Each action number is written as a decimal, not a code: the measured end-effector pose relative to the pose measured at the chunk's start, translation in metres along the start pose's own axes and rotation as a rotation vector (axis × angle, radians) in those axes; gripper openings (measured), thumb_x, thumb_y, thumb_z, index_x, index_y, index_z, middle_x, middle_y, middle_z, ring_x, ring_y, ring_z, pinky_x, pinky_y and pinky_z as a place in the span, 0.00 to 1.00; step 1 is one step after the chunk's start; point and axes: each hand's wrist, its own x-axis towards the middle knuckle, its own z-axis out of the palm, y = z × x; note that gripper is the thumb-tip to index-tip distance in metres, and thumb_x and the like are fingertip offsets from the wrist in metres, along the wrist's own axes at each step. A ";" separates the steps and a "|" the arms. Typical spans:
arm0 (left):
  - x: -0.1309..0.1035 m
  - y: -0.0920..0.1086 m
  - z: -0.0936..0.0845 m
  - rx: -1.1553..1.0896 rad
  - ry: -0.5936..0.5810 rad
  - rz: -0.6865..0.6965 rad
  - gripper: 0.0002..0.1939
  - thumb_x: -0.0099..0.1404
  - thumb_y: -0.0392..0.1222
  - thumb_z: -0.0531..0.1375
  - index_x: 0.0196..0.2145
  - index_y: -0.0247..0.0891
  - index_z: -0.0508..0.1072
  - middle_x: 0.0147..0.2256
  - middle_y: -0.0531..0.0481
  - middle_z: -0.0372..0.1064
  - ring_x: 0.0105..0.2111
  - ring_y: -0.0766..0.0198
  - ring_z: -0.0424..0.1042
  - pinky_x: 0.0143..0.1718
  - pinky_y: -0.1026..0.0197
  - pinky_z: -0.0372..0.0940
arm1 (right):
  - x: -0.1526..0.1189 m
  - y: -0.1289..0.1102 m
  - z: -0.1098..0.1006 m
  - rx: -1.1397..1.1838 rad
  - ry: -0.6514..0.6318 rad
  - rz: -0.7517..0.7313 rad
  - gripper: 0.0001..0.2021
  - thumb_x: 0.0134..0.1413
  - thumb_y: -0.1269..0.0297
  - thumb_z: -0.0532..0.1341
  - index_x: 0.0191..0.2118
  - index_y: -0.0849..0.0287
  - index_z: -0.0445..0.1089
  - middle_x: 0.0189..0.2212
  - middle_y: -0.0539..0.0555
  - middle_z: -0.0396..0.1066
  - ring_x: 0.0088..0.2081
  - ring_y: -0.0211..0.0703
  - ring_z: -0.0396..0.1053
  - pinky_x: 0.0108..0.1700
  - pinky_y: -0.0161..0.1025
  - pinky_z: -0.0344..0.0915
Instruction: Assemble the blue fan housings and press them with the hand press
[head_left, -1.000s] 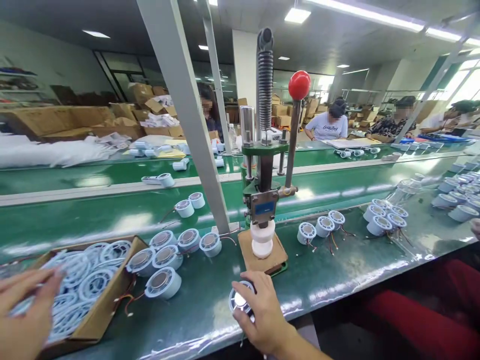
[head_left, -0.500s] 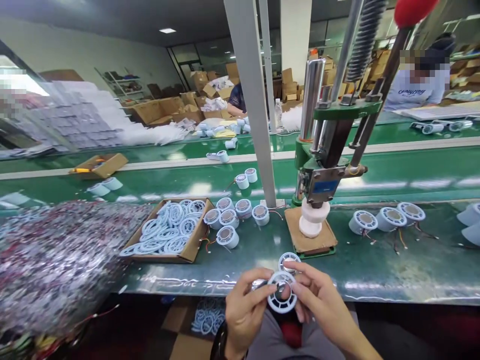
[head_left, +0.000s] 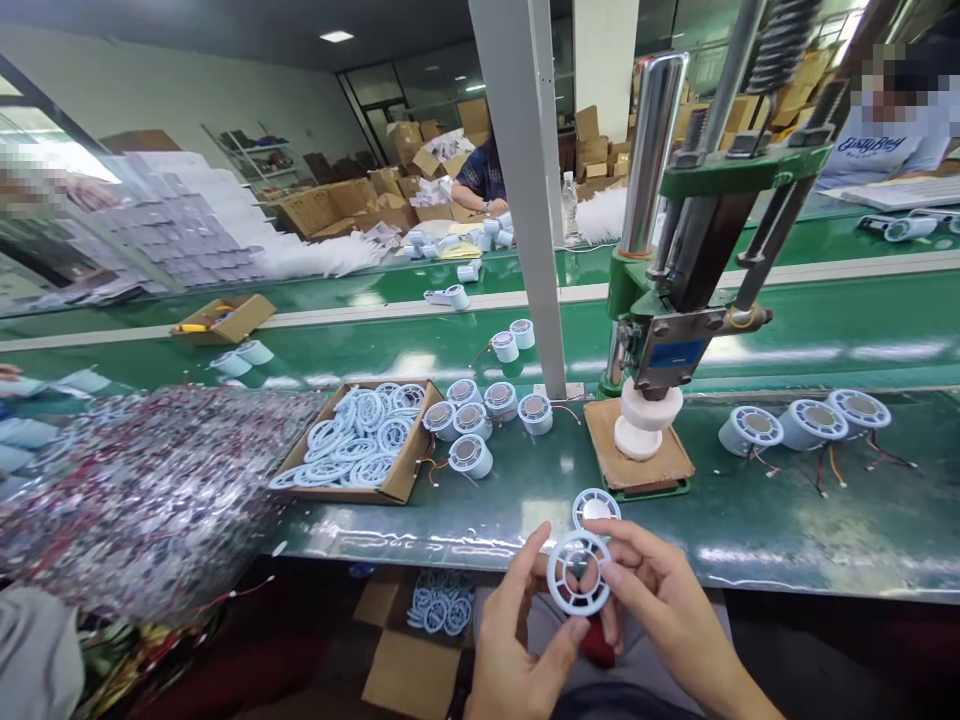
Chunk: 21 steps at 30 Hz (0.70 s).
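Observation:
A light blue spoked ring (head_left: 555, 577) is upright at the bench's front edge, pinched at its right side by my right hand (head_left: 656, 590). My left hand (head_left: 525, 620) is beside the ring's left side, its thumb and forefinger spread apart. Just behind the ring, a round blue part with a silvery centre (head_left: 597, 508) stands at the bench edge, close to my right fingertips. Farther back is the press with a white round die (head_left: 651, 410) over a brown pad (head_left: 600, 450).
A cardboard box of blue rings (head_left: 405, 482) stands left, beside several round wired units (head_left: 470, 453). More wired units (head_left: 814, 422) lie right of the press. Bagged wired parts (head_left: 172, 480) cover the far left. A person's arm (head_left: 472, 190) shows across the bench.
My left thumb and forefinger have moved apart and off the ring, which now faces the camera more. The whole view has shifted slightly.

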 end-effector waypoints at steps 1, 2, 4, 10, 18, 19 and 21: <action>0.000 0.002 -0.001 0.002 0.001 0.007 0.33 0.65 0.54 0.62 0.64 0.39 0.63 0.41 0.42 0.78 0.41 0.53 0.78 0.46 0.55 0.74 | -0.002 -0.001 0.000 0.013 -0.004 -0.001 0.25 0.54 0.47 0.66 0.51 0.59 0.70 0.27 0.49 0.70 0.18 0.32 0.66 0.20 0.32 0.65; -0.001 0.003 -0.002 0.001 0.004 0.015 0.33 0.65 0.55 0.62 0.63 0.40 0.64 0.41 0.43 0.78 0.40 0.53 0.78 0.46 0.55 0.74 | -0.003 -0.001 0.000 0.025 -0.010 -0.004 0.24 0.54 0.47 0.66 0.51 0.59 0.71 0.27 0.50 0.70 0.18 0.32 0.66 0.20 0.31 0.64; -0.002 0.004 -0.003 -0.006 0.009 0.027 0.33 0.65 0.55 0.63 0.63 0.42 0.65 0.40 0.44 0.78 0.40 0.54 0.78 0.46 0.55 0.73 | -0.005 -0.002 0.001 0.043 -0.022 -0.006 0.23 0.55 0.48 0.66 0.50 0.59 0.71 0.27 0.50 0.70 0.18 0.31 0.66 0.20 0.30 0.64; -0.006 0.000 -0.005 0.033 0.026 0.010 0.31 0.63 0.57 0.63 0.60 0.40 0.70 0.49 0.40 0.77 0.47 0.49 0.77 0.51 0.53 0.72 | -0.006 0.001 -0.001 0.098 -0.049 0.032 0.23 0.55 0.49 0.66 0.51 0.59 0.71 0.27 0.50 0.71 0.18 0.32 0.67 0.20 0.30 0.64; -0.004 0.000 -0.011 0.067 -0.006 -0.009 0.32 0.64 0.56 0.63 0.62 0.40 0.68 0.49 0.40 0.76 0.47 0.50 0.77 0.52 0.53 0.72 | -0.005 0.007 -0.003 0.185 -0.118 0.044 0.22 0.58 0.54 0.65 0.56 0.56 0.69 0.31 0.53 0.75 0.22 0.35 0.72 0.24 0.32 0.69; -0.003 -0.001 -0.012 0.076 -0.023 0.003 0.32 0.64 0.56 0.63 0.62 0.39 0.67 0.49 0.40 0.77 0.47 0.50 0.78 0.52 0.53 0.72 | -0.005 0.007 -0.002 0.181 -0.120 0.045 0.22 0.59 0.54 0.65 0.57 0.56 0.69 0.31 0.53 0.75 0.22 0.35 0.72 0.24 0.32 0.69; 0.000 -0.004 -0.015 0.106 -0.056 0.027 0.34 0.64 0.55 0.64 0.63 0.40 0.66 0.49 0.40 0.77 0.46 0.50 0.78 0.50 0.54 0.73 | -0.004 0.007 -0.001 0.164 -0.117 0.048 0.22 0.60 0.54 0.64 0.57 0.56 0.69 0.31 0.53 0.75 0.22 0.35 0.72 0.25 0.32 0.69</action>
